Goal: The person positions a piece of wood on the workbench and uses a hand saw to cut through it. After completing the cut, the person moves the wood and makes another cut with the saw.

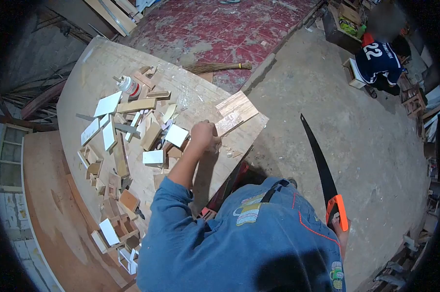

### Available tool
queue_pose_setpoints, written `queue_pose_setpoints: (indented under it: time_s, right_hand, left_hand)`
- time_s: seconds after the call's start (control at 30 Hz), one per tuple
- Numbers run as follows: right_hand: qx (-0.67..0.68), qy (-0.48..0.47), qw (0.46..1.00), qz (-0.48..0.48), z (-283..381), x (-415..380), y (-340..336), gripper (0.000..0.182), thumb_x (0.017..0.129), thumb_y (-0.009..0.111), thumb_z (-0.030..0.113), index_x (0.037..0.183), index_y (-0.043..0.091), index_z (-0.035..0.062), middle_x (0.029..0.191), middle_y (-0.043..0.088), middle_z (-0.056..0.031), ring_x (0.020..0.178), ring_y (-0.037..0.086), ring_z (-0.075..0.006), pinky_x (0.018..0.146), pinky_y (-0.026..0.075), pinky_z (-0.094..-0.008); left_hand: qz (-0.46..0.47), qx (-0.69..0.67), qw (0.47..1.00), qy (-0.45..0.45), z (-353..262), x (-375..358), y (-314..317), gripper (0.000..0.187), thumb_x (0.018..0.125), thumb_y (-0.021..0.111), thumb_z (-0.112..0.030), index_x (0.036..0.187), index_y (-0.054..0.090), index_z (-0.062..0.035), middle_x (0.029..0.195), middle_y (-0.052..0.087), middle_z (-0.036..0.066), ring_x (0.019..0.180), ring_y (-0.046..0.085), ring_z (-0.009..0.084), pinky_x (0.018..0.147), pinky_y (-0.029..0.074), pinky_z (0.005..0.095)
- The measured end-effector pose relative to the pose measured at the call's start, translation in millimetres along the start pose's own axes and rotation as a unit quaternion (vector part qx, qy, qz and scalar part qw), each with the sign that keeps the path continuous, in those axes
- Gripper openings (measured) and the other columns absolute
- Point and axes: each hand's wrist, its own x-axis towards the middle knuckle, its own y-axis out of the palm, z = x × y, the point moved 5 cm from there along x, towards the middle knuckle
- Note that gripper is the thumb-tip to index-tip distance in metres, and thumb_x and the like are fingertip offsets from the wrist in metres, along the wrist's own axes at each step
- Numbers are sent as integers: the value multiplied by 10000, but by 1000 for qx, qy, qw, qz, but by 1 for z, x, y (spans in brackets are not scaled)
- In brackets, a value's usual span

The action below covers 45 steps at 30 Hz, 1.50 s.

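L hand (pixel 204 132) curled at edge of wood board (pixel 239 108), prob. steadying it nr table's (pixel 108 61) R corner; exact grip hidden, can't tell. R hand (pixel 337 225) clenched on saw (pixel 319 163), blade off table, prob. for clearance.

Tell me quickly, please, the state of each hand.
Left hand: fingers curled at the pale wooden piece; grip cannot be told.
Right hand: closed, holding the saw by its orange handle.

Room opens between table (pixel 98 63) and saw (pixel 321 165), while wood scraps (pixel 151 132) obstruct leftward.
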Motion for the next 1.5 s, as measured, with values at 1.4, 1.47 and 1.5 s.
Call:
queue_pose_setpoints:
  time_s: [1.4,1.47,1.5]
  right_hand:
    - [-67,-117,983,126,53,32,33,387,794,731,336,660,497,58,571,439,31,519,409,-87,486,337,-274]
    - [-67,-86,984,143,65,28,43,311,751,721,260,682,500,52,619,422,32,591,391,-86,525,328,-275]
    - [-68,-86,983,146,65,28,46,311,751,721,260,682,500,52,619,422,32,591,391,-86,525,328,-275]
  left_hand:
    - [-22,-815,491,-308,10,-70,89,140,897,535,-130,992,599,-51,856,628,66,685,618,171,534,500,264]
    - [-26,-814,491,-308,9,-70,89,135,892,542,-135,990,587,-55,859,624,67,692,619,175,536,495,264]
    - [-30,-814,491,-309,9,-71,89,132,888,549,-141,987,576,-58,861,621,67,699,620,180,538,489,263]
